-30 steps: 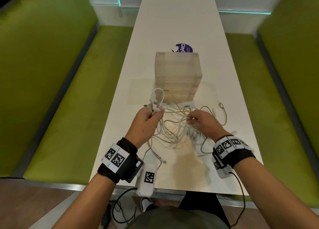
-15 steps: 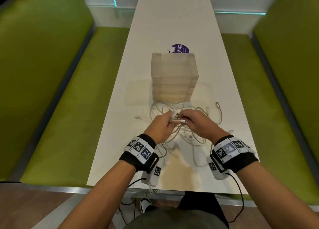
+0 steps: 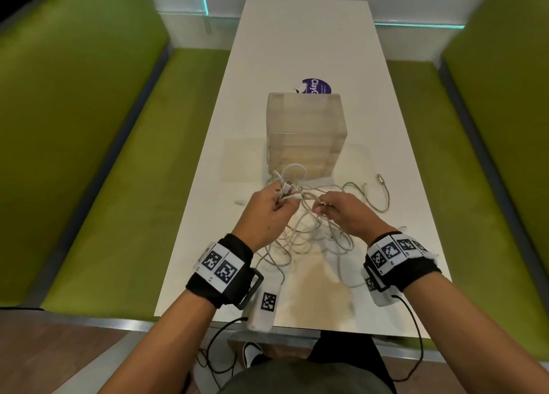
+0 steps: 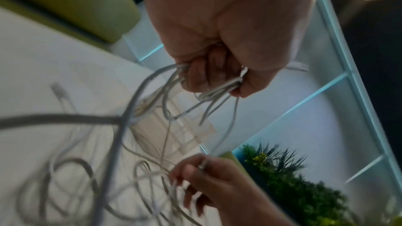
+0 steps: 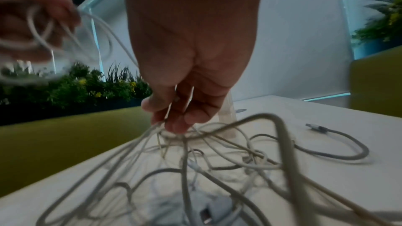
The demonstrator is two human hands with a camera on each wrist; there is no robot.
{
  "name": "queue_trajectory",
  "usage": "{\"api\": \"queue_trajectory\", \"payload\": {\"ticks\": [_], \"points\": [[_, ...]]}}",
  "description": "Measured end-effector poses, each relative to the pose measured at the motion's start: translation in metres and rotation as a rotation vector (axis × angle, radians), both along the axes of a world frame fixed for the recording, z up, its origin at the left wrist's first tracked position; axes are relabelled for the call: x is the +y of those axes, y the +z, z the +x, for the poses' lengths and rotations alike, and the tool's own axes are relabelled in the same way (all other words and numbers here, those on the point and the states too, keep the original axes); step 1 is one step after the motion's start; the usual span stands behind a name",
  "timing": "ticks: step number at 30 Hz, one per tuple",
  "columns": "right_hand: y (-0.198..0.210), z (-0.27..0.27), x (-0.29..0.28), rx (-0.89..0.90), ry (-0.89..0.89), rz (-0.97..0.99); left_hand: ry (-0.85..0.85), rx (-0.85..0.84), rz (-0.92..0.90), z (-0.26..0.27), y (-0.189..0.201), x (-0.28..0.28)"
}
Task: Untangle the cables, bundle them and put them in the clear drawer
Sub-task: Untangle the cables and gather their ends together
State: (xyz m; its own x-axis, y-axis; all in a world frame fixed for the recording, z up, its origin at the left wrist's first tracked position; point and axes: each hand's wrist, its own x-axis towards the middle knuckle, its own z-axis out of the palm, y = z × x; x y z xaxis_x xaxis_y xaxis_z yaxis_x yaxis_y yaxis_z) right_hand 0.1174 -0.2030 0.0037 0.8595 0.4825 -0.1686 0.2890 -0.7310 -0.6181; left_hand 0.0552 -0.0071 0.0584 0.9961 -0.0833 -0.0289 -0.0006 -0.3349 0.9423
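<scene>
Both hands are up over the white surface (image 3: pixel 297 37) with the cables (image 3: pixel 300 230) (one big tangled mess) between them. Left hand (image 3: pixel 269 212) has its grip clenched round a bunch of loops, right hand (image 3: pixel 346 212) pinches a few strands. Clear drawer (image 3: pixel 306 132) sits just past them, on the far side.

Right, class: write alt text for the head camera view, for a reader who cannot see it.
A person's left hand and right hand each grip strands of tangled white cables lifted above a white table. A clear drawer unit, all drawers shut, stands just beyond, between green benches.
</scene>
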Motion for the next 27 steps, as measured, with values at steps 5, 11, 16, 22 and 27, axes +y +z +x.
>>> {"api": "queue_trajectory", "payload": {"ticks": [5,11,16,22,27], "points": [[0.017,-0.012,-0.003,0.069,-0.079,0.025,-0.031,0.106,0.123,0.002,-0.003,0.013],[0.055,-0.037,-0.002,0.241,0.006,0.292,-0.218,0.313,0.203,-0.009,0.001,0.016],[0.059,-0.042,0.014,0.397,0.071,0.405,-0.400,0.377,0.334,-0.015,0.004,0.007],[0.066,-0.048,0.019,0.427,0.112,0.319,-0.525,0.385,0.320,-0.020,0.009,0.012],[0.061,-0.046,0.010,0.425,0.094,0.295,-0.478,0.340,0.087,-0.029,0.007,0.014]]}}
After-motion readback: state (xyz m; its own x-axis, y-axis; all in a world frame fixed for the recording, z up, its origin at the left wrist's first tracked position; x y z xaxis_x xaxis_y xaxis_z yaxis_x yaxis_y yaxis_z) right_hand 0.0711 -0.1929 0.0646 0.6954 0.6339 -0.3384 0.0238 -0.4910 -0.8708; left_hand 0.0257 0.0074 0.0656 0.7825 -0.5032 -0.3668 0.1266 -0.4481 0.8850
